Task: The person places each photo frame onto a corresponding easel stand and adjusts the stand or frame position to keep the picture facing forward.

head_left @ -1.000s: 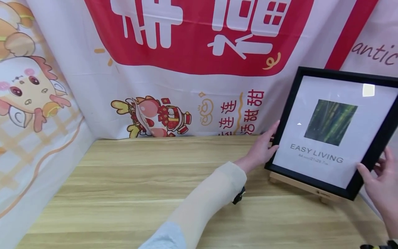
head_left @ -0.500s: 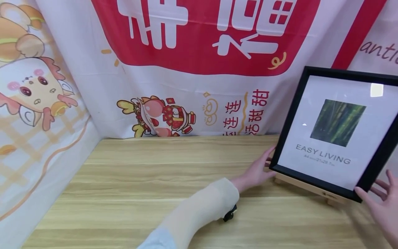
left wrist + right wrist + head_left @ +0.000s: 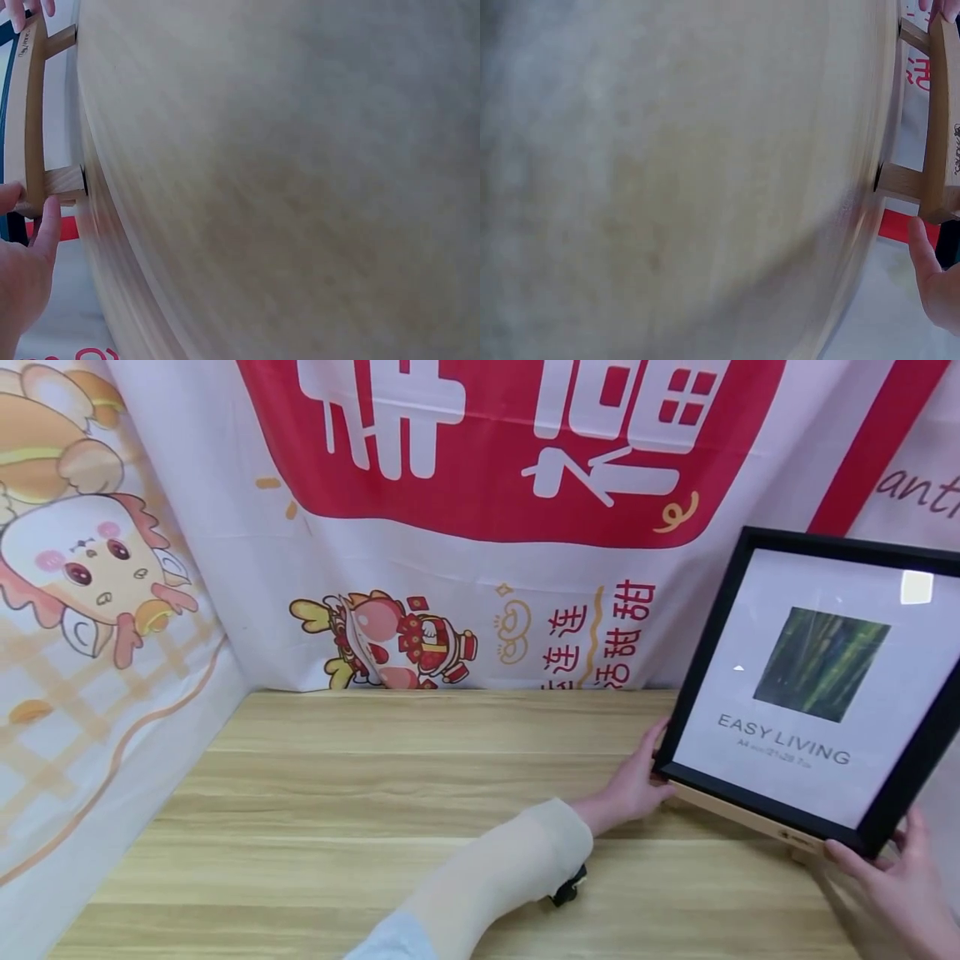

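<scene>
A black picture frame (image 3: pixel 821 672) with a small bamboo picture and "EASY LIVING" print leans on a light wooden easel (image 3: pixel 742 817) at the right of the table. My left hand (image 3: pixel 633 781) holds the easel ledge's left end, its thumb in front and fingers toward the back. At the other end, my right hand (image 3: pixel 903 881) grips the ledge by the frame's lower right corner, thumb in front; its other fingers are partly hidden. Both wrist views show the ledge side-on, with short wooden legs (image 3: pixel 66 180) meeting the tabletop. The easel's back is hidden behind the frame.
The wood-grain table (image 3: pixel 420 777) stretches left from the frame. A white cloth with a red panel (image 3: pixel 480 485) hangs along the back edge. Another cloth with cartoon animals (image 3: pixel 97 568) covers the left side. A dark strap (image 3: pixel 567 889) is on my left wrist.
Both hands have slid down from the frame's sides to the ends of the easel ledge. The head view has shifted slightly left, so the scene sits further right; the frame stays on the easel.
</scene>
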A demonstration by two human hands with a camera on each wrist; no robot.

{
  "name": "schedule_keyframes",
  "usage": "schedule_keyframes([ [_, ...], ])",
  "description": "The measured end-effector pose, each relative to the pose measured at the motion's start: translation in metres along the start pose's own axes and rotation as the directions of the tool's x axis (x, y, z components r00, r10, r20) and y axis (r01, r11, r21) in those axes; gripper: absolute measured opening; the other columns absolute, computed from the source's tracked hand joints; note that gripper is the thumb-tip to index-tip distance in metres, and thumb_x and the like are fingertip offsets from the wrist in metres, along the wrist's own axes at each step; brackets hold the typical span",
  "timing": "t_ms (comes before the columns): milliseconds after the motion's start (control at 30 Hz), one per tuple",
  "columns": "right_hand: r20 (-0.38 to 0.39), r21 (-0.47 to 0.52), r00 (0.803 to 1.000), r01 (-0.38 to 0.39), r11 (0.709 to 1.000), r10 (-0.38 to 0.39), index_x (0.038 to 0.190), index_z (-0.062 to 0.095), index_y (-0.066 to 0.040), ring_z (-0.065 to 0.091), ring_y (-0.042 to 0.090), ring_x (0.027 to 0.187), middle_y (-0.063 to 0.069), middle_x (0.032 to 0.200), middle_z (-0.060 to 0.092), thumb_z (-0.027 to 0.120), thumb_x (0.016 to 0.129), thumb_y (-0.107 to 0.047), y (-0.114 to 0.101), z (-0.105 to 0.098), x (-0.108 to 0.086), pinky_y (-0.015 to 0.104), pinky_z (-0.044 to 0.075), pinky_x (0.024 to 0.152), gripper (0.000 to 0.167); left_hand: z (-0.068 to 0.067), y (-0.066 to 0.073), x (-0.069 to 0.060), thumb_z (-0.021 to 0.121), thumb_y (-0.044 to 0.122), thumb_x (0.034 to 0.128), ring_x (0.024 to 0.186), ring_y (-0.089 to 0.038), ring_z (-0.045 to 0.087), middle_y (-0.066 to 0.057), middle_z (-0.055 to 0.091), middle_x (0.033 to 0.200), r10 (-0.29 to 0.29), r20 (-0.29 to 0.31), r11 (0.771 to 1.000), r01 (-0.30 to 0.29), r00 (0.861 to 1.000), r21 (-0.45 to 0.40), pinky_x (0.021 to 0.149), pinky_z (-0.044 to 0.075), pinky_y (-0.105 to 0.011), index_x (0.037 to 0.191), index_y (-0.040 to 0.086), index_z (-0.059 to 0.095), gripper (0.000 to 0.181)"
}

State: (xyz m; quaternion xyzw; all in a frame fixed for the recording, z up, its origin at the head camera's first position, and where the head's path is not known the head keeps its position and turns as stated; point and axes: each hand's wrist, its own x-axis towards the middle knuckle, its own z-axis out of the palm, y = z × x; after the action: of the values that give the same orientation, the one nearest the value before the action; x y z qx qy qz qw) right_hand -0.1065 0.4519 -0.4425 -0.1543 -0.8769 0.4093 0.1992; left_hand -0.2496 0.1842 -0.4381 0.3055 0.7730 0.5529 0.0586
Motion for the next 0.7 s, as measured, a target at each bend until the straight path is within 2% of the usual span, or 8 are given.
schedule_keyframes([
  [67, -0.004, 0.000, 1.000, 0.018, 1.000, -0.018, 0.154, -0.007, -0.035, 0.033, 0.057, 0.115, 0.032, 0.149, 0.009, 0.066, 0.090, -0.002, 0.0032, 0.0003, -0.0003, 0.004, 0.041, 0.055, 0.103, 0.0008, 0.0012, -0.0006, 0.073, -0.011, 0.0790, 0.087, -0.005, 0.060, -0.008, 0.060, 0.123, -0.008, 0.001, 1.000, 0.008, 1.000, 0.004, 0.060, 0.052, -0.015, 0.154, 0.035, 0.014, 0.106],
  [133, -0.008, 0.012, 0.999, 0.039, 0.999, -0.039, 0.154, -0.004, -0.036, 0.044, 0.036, 0.115, 0.026, 0.148, 0.013, 0.068, 0.088, 0.001, 0.0063, 0.0006, -0.0005, 0.006, 0.046, 0.058, 0.104, 0.0015, 0.0018, -0.0012, 0.072, -0.011, 0.0797, 0.086, -0.005, 0.060, -0.007, 0.061, 0.122, -0.017, 0.004, 1.000, 0.017, 1.000, 0.005, 0.057, 0.052, -0.016, 0.154, 0.035, 0.014, 0.105],
  [200, -0.012, 0.029, 0.998, 0.058, 0.998, -0.058, 0.153, -0.001, -0.037, 0.046, 0.012, 0.111, 0.021, 0.146, 0.015, 0.068, 0.086, 0.004, 0.0074, 0.0004, -0.0014, 0.009, 0.049, 0.058, 0.105, 0.0020, 0.0019, -0.0013, 0.072, -0.010, 0.0801, 0.086, -0.005, 0.060, -0.006, 0.062, 0.119, -0.023, 0.005, 1.000, 0.023, 1.000, 0.009, 0.057, 0.052, -0.015, 0.154, 0.036, 0.014, 0.105],
  [300, -0.010, 0.056, 0.997, 0.083, 0.995, -0.083, 0.152, 0.004, -0.041, 0.034, -0.013, 0.090, 0.012, 0.140, 0.019, 0.069, 0.085, 0.007, 0.0074, 0.0013, -0.0008, 0.018, 0.055, 0.056, 0.105, 0.0016, 0.0029, -0.0016, 0.073, -0.010, 0.0799, 0.083, -0.005, 0.060, -0.006, 0.063, 0.117, -0.039, 0.004, 0.999, 0.039, 0.999, 0.000, 0.057, 0.052, -0.016, 0.153, 0.035, 0.015, 0.104],
  [433, 0.002, 0.082, 0.992, 0.122, 0.989, -0.123, 0.150, 0.007, -0.041, 0.039, -0.014, 0.086, -0.006, 0.133, 0.024, 0.068, 0.083, 0.011, 0.0046, 0.0027, 0.0007, 0.024, 0.056, 0.053, 0.105, 0.0000, 0.0041, -0.0016, 0.073, -0.010, 0.0794, 0.077, -0.005, 0.059, -0.007, 0.063, 0.119, -0.066, -0.005, 0.998, 0.066, 0.998, -0.005, 0.054, 0.052, -0.017, 0.153, 0.037, 0.015, 0.105],
  [533, 0.016, 0.158, 0.989, 0.143, 0.977, -0.148, 0.149, 0.011, -0.040, 0.048, -0.013, 0.080, -0.019, 0.124, 0.026, 0.066, 0.082, 0.017, 0.0021, 0.0038, 0.0009, 0.024, 0.056, 0.051, 0.104, -0.0011, 0.0037, -0.0022, 0.072, -0.010, 0.0798, 0.076, -0.005, 0.058, -0.007, 0.063, 0.121, -0.078, -0.014, 0.997, 0.078, 0.997, -0.002, 0.054, 0.052, -0.017, 0.153, 0.039, 0.014, 0.106],
  [667, 0.037, 0.315, 0.985, 0.151, 0.937, -0.171, 0.145, 0.021, -0.037, 0.061, -0.002, 0.067, -0.016, 0.116, 0.032, 0.064, 0.080, 0.022, -0.0011, 0.0070, 0.0024, 0.024, 0.055, 0.048, 0.098, -0.0043, 0.0023, -0.0045, 0.072, -0.009, 0.0805, 0.077, -0.005, 0.058, -0.008, 0.061, 0.126, -0.083, -0.025, 0.996, 0.084, 0.996, 0.012, 0.054, 0.052, -0.018, 0.154, 0.039, 0.011, 0.107],
  [700, 0.043, 0.322, 0.984, 0.153, 0.934, -0.175, 0.144, 0.021, -0.038, 0.061, -0.002, 0.066, -0.016, 0.115, 0.033, 0.064, 0.081, 0.021, -0.0020, 0.0081, 0.0028, 0.024, 0.055, 0.048, 0.097, -0.0056, 0.0017, -0.0053, 0.072, -0.009, 0.0807, 0.078, -0.006, 0.058, -0.008, 0.060, 0.128, -0.078, -0.031, 0.997, 0.079, 0.996, 0.024, 0.056, 0.052, -0.017, 0.154, 0.039, 0.010, 0.107],
])
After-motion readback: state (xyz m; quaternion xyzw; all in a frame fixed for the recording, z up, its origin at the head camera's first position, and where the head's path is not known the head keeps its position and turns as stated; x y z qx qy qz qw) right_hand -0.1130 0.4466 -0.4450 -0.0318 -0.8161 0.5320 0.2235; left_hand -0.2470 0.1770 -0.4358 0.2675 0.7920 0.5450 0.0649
